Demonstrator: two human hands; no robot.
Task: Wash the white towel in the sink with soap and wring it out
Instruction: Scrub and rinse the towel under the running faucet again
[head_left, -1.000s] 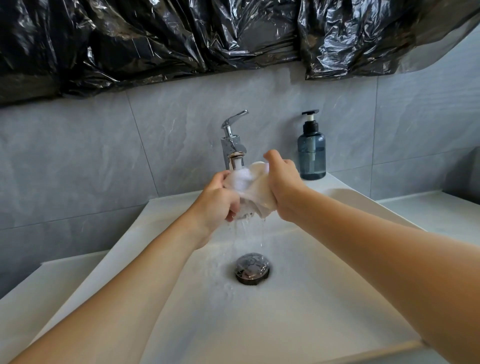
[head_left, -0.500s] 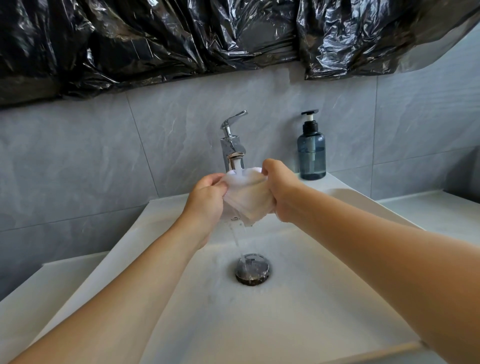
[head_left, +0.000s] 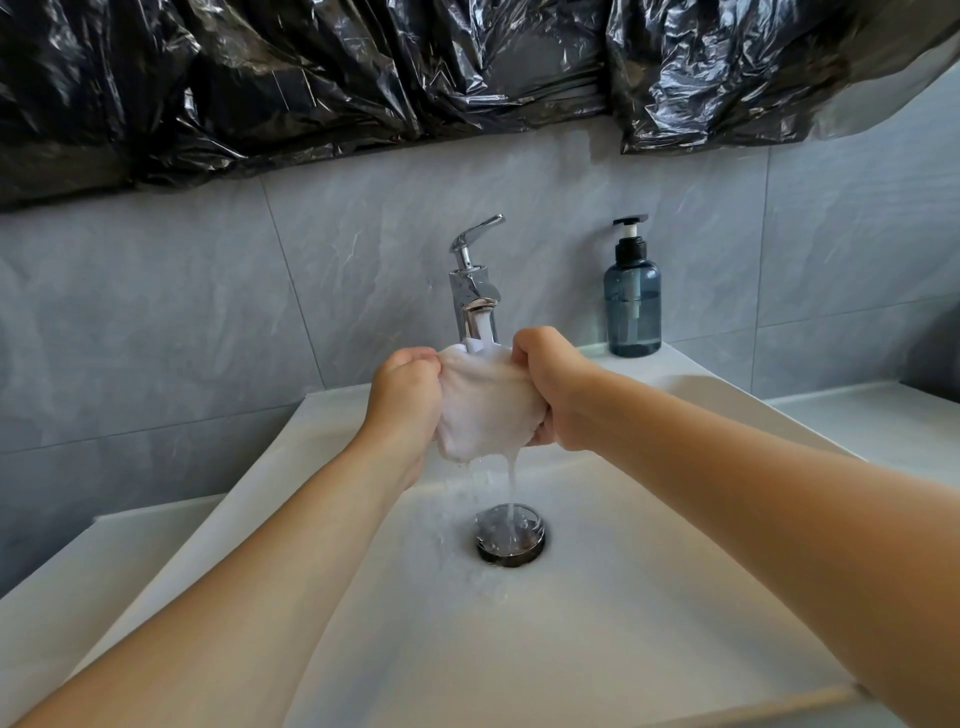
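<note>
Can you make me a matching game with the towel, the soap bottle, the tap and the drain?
Things:
1. white towel
2. soap bottle
3. tap
4. drain

Descriptions:
A. on the sink's back ledge, at the right
B. at the bottom of the basin
C. bunched between the left hand and right hand
D. running water

Pairs: 1-C, 2-A, 3-D, 4-B

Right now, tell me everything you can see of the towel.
The towel is white, soaked cloth, bunched into a crumpled wad. It is held under the tap, whose stream lands on its top. The left hand and right hand grip its two sides. Water runs off its lower edge toward the drain of the sink.
</note>
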